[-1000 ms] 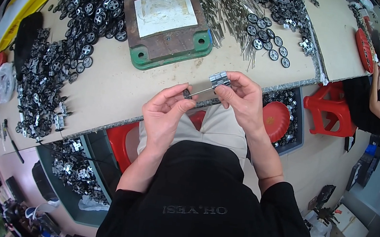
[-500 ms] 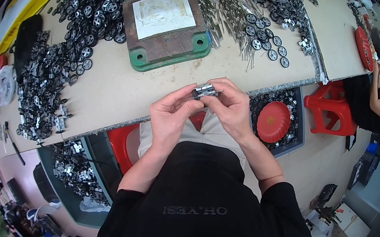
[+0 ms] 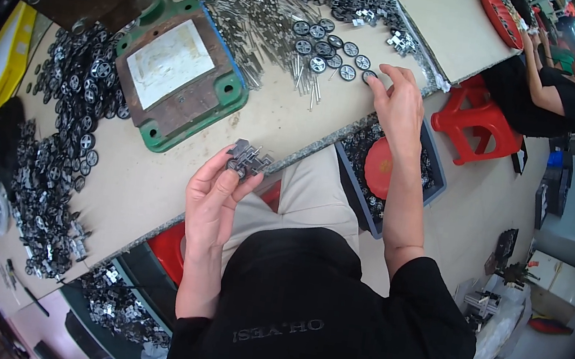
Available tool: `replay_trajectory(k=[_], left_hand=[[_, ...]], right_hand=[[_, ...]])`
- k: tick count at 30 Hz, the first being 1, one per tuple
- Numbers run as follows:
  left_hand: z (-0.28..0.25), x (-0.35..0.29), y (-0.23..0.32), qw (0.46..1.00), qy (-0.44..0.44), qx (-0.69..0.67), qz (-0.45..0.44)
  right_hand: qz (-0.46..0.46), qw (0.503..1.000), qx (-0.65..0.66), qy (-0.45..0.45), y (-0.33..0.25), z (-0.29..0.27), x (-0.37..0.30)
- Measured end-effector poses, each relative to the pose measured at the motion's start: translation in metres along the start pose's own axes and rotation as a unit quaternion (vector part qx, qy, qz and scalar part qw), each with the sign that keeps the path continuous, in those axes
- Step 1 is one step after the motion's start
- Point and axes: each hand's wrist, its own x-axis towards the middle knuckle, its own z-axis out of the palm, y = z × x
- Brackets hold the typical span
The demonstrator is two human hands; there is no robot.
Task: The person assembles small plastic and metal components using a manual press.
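My left hand (image 3: 212,197) grips a small toy-car chassis (image 3: 246,159) of dark plastic and metal between thumb and fingers, above the table's front edge. A wheel seems to sit on its near side. My right hand (image 3: 400,107) is stretched out to the right, thumb and index finger apart. Its fingertips are beside the nearest loose wheel (image 3: 368,77), at the edge of a group of black wheels with silver spokes (image 3: 318,64). Whether they touch that wheel, I cannot tell. Thin metal axle rods (image 3: 248,36) lie in a heap left of the group.
A green press base (image 3: 154,140) with a white plate stands on the table. Heaped wheels (image 3: 90,81) and dark chassis parts (image 3: 45,198) lie left. Below the edge are a grey bin (image 3: 435,188) with a red dish (image 3: 378,166), and a red stool (image 3: 480,125). Another person sits far right.
My right hand has let go of the chassis and moved right to the loose wheels. My left hand keeps the chassis, now tilted. The whole view has shifted and turned.
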Motion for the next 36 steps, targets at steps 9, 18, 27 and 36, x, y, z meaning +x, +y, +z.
replay_trajectory(k=[9,18,27,36], left_hand=[[0.005,0.005,-0.009,1.000,0.013,-0.013,-0.015],[0.013,0.003,-0.010,0.999,0.046,0.015,0.009],[0.012,0.001,-0.011,0.995,0.082,0.049,0.041],[0.013,0.002,-0.013,0.992,0.087,0.075,0.060]], right_hand=[[0.075,0.857,0.470,-0.197,-0.028,-0.011,-0.035],[0.037,0.814,0.544,-0.200,-0.072,0.002,-0.084],[0.000,0.833,0.529,-0.163,-0.078,0.011,-0.093],[0.005,0.835,0.529,-0.155,-0.077,0.013,-0.093]])
